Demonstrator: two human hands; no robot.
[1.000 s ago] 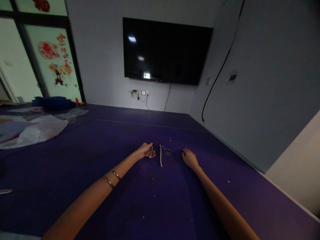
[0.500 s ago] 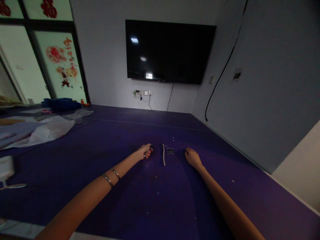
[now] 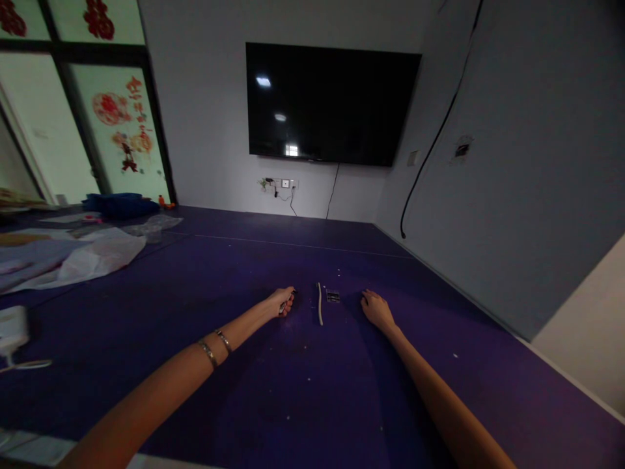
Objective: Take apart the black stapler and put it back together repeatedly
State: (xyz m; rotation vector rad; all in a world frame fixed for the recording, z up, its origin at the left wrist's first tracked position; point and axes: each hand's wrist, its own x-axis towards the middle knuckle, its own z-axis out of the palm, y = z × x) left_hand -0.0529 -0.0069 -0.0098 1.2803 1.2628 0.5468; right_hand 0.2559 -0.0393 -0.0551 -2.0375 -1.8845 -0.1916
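Note:
My left hand (image 3: 284,301) is closed round a small dark-and-silver tool (image 3: 282,307), most of it hidden by the fingers; its dark tip pokes out past the thumb. On the purple surface to the right of that hand lies a short whitish cable-like strip (image 3: 320,306), apart from both hands. Beside the strip sits a small flat black piece with clear edges (image 3: 333,296). My right hand (image 3: 375,307) rests palm down on the surface, fingers loosely stretched, with nothing seen in it.
White sheeting (image 3: 105,254) and a blue bundle (image 3: 120,204) lie at the far left. Nearer on that side is a white object (image 3: 13,329) with a cord. A black cable (image 3: 430,153) hangs down the right wall; tiny white scraps dot the purple surface (image 3: 234,391).
My left hand has turned slightly, so less of the tool's dark tip shows. My right hand, the strip and the black piece stay in place.

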